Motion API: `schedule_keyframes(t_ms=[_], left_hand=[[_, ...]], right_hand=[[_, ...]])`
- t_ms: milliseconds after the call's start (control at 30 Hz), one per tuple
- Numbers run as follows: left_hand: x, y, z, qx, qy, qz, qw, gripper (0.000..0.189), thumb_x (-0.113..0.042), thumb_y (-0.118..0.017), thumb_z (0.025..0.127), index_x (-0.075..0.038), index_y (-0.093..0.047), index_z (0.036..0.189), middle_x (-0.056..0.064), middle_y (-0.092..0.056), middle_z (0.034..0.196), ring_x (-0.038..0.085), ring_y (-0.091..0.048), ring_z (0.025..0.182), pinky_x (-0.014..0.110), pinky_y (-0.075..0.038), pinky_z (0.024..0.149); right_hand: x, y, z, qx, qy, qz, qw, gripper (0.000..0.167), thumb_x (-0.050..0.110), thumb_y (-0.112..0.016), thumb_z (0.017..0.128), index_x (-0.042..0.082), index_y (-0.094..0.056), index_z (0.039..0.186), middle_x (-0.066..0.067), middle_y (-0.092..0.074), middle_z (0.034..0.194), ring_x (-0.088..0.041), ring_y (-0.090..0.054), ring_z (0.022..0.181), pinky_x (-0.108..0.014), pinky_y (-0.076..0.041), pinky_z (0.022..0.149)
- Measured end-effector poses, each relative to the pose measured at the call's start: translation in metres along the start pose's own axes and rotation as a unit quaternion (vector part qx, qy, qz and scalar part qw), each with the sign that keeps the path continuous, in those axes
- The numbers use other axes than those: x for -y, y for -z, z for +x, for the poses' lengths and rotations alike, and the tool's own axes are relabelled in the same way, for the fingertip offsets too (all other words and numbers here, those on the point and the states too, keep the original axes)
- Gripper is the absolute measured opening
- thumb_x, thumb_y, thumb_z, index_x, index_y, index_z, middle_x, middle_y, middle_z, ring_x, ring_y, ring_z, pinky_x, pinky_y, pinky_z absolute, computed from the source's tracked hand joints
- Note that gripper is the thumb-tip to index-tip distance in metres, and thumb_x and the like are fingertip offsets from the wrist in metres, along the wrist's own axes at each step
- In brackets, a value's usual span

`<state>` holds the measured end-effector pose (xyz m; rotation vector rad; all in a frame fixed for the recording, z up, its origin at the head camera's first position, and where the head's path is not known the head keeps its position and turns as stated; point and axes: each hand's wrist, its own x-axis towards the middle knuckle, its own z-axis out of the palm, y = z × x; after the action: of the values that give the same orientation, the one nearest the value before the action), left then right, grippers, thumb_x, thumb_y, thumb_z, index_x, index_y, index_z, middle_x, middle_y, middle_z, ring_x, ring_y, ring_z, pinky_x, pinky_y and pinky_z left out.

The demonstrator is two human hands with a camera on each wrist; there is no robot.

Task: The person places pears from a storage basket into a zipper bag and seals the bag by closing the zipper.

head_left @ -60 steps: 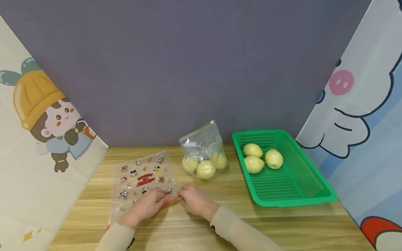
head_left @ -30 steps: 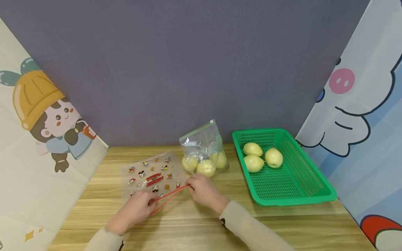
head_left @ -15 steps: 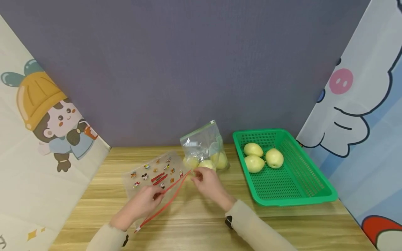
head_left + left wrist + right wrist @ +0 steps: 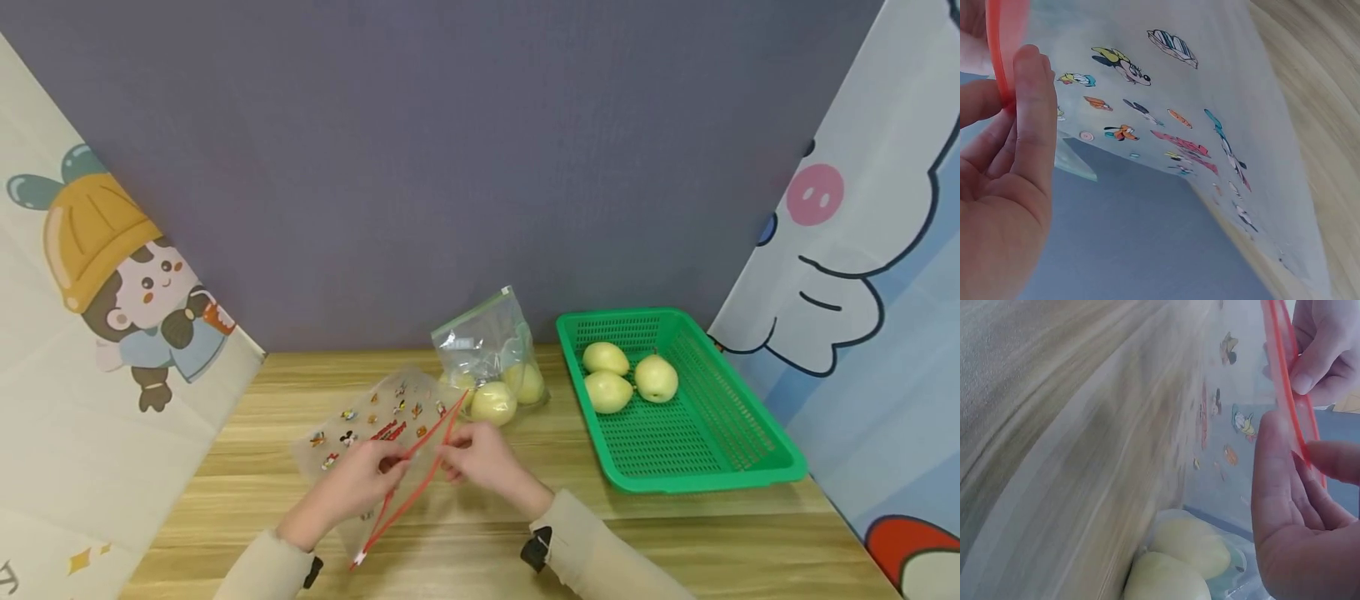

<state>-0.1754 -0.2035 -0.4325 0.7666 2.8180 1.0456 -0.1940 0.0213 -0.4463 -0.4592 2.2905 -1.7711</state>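
Note:
A clear zip bag printed with cartoon figures (image 4: 375,425) (image 4: 1210,119) (image 4: 1229,419) is lifted off the wooden table (image 4: 675,542), its red zip strip (image 4: 408,479) running toward me. My left hand (image 4: 367,479) (image 4: 1007,131) pinches the strip's left lip. My right hand (image 4: 472,457) (image 4: 1294,487) pinches the right lip, thumb against the red band (image 4: 1291,394). Behind them stands a second clear bag (image 4: 487,367) holding pale yellow pears (image 4: 1188,547).
A green plastic basket (image 4: 720,450) at the right holds three pears (image 4: 630,379). A grey back wall (image 4: 465,167) and cartoon-printed side panels (image 4: 97,333) (image 4: 862,275) close in the table.
The printed bag has been raised from flat on the table and turned. The hands slid apart along the red strip, then came back together near its middle.

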Motion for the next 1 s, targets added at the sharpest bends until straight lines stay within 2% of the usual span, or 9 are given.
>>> schedule_keyframes(t_ms=[133, 233, 400, 533, 667, 800, 1000], left_hand=[[-0.004, 0.003, -0.002, 0.002, 0.003, -0.043, 0.9991, 0.013, -0.004, -0.064, 0.098, 0.002, -0.074, 0.104, -0.004, -0.068, 0.072, 0.003, -0.062, 0.060, 0.023, -0.055, 0.054], [-0.007, 0.008, -0.003, -0.012, 0.013, -0.067, 0.9976, 0.014, -0.004, -0.064, 0.098, 0.004, -0.073, 0.104, 0.003, -0.071, 0.078, 0.005, -0.065, 0.062, 0.024, -0.057, 0.055], [-0.019, 0.015, -0.001, -0.055, 0.031, -0.060, 0.9962, 0.012, -0.002, -0.065, 0.095, 0.002, -0.075, 0.100, 0.008, -0.073, 0.083, 0.006, -0.064, 0.065, 0.025, -0.057, 0.055], [-0.031, 0.019, 0.003, -0.084, 0.039, -0.056, 0.9941, 0.011, 0.000, -0.064, 0.093, 0.000, -0.075, 0.095, 0.003, -0.070, 0.076, 0.008, -0.062, 0.060, 0.026, -0.055, 0.050], [-0.043, 0.021, 0.009, -0.108, 0.061, -0.069, 0.9899, 0.012, 0.000, -0.063, 0.092, -0.003, -0.074, 0.087, -0.002, -0.065, 0.069, 0.011, -0.060, 0.054, 0.026, -0.053, 0.046], [-0.048, 0.024, 0.014, -0.122, 0.081, -0.087, 0.9854, 0.011, 0.001, -0.062, 0.090, 0.000, -0.073, 0.087, 0.000, -0.065, 0.068, 0.014, -0.060, 0.051, 0.026, -0.052, 0.044], [-0.054, 0.026, 0.020, -0.131, 0.091, -0.076, 0.9842, 0.011, 0.000, -0.063, 0.087, 0.001, -0.074, 0.090, 0.000, -0.065, 0.067, 0.014, -0.059, 0.050, 0.025, -0.049, 0.041]], right_hand=[[0.003, 0.002, -0.002, -0.005, -0.024, 0.026, 0.9994, 0.006, -0.002, -0.068, 0.092, -0.006, -0.069, 0.088, -0.011, -0.068, 0.070, -0.020, -0.069, 0.058, -0.031, -0.062, 0.056], [0.009, 0.006, -0.004, -0.009, -0.030, 0.036, 0.9989, 0.004, -0.005, -0.064, 0.090, -0.008, -0.068, 0.088, -0.011, -0.067, 0.069, -0.017, -0.067, 0.055, -0.033, -0.062, 0.055], [0.021, 0.017, -0.005, -0.031, -0.024, 0.037, 0.9985, 0.007, -0.009, -0.060, 0.086, -0.011, -0.066, 0.089, -0.012, -0.066, 0.065, -0.014, -0.064, 0.050, -0.033, -0.061, 0.051], [0.030, 0.027, -0.006, -0.055, -0.022, 0.019, 0.9980, 0.008, -0.008, -0.059, 0.085, -0.009, -0.066, 0.088, -0.009, -0.065, 0.063, -0.012, -0.061, 0.048, -0.036, -0.061, 0.050], [0.037, 0.039, -0.008, -0.090, -0.029, -0.008, 0.9955, 0.007, -0.007, -0.059, 0.083, -0.006, -0.065, 0.085, -0.008, -0.064, 0.061, -0.011, -0.060, 0.046, -0.036, -0.060, 0.049], [0.040, 0.053, -0.010, -0.116, -0.043, -0.035, 0.9917, 0.008, -0.007, -0.058, 0.081, -0.005, -0.066, 0.081, -0.008, -0.063, 0.059, -0.012, -0.059, 0.044, -0.034, -0.059, 0.047], [0.047, 0.079, -0.015, -0.160, -0.051, -0.120, 0.9784, 0.009, -0.002, -0.059, 0.079, 0.000, -0.068, 0.080, -0.004, -0.063, 0.057, -0.015, -0.061, 0.044, -0.033, -0.057, 0.045]])
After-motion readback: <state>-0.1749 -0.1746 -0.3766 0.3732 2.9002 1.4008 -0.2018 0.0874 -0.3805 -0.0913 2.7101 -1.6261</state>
